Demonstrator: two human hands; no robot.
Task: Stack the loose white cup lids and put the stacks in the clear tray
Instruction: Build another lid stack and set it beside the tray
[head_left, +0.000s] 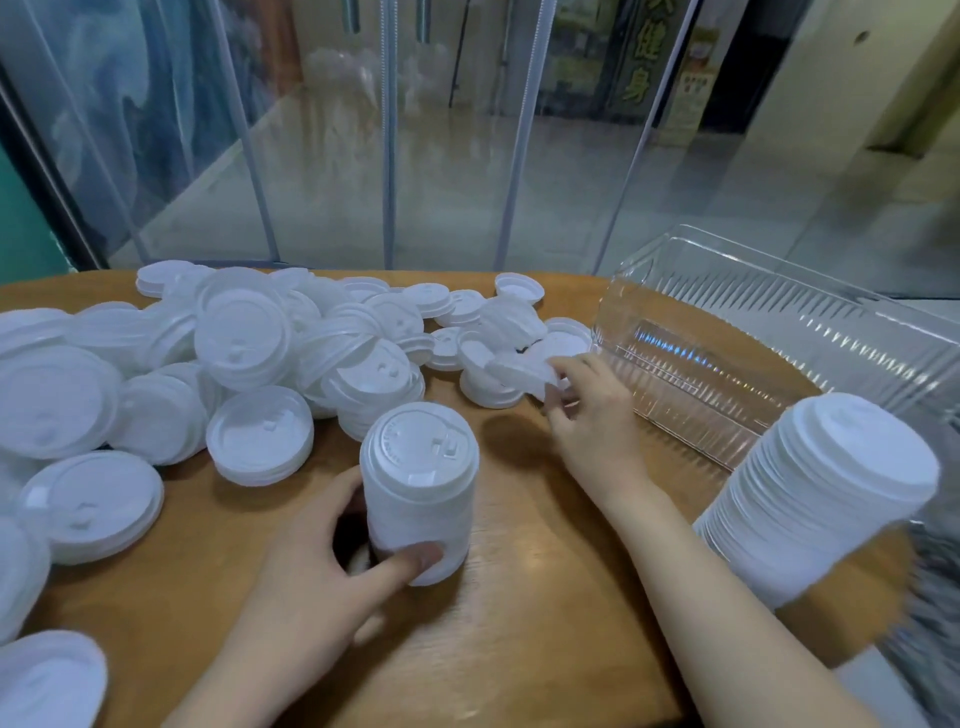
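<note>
Worktop (519, 597): wooden, carries everything; places below are given from the held stack.
Loose lids (244, 338): white heap spread left of and behind the held stack, most lying flat, some tilted against each other.
Clear tray (727, 332): ribbed, right of and beyond the held stack, long axis running from near-left to far-right; no lids show inside it.
Finished stack (826, 493): tall column well to the right of the held stack, at the tray's near end, leaning right; blurred, so I cannot tell whether it touches the tray.
Held stack (418, 488): upright column, axis vertical, top lid facing up, base on the worktop.
Left hand (322, 571): fingers and thumb curled round the held stack's lower part, steadying it.
Right hand (587, 410): beyond and right of the held stack, fingers pinching 1 loose lid.
Pinched lid (519, 371): tilted, lifted off a small pile.
Deciding relation: the pinched lid lies up and to the right of the held stack's top, so the right hand probably carries it back and left, then sets it flat on top.
</note>
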